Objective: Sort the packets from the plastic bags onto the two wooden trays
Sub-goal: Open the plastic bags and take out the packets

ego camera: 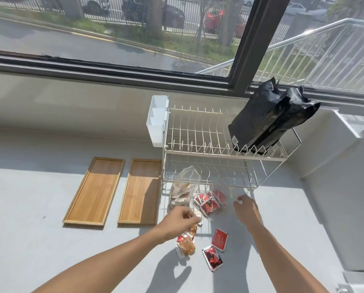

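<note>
Two wooden trays lie side by side on the grey counter, the left tray (94,191) and the right tray (141,191), both bare. A clear plastic bag (183,187) with brownish packets stands in front of the dish rack. Beside it lies a second clear bag (210,201) holding red packets. My left hand (180,219) has its fingers curled and pinches the near edge of a bag. My right hand (245,207) pinches the clear plastic of the red-packet bag at its right side. Loose on the counter lie two red packets (220,240) (212,258) and orange-brown packets (186,246).
A white two-tier wire dish rack (219,157) stands behind the bags, with a white cutlery holder (156,121) on its left end and black foil pouches (269,117) leaning on its top tier. A window runs along the back. A white wall block stands at the right.
</note>
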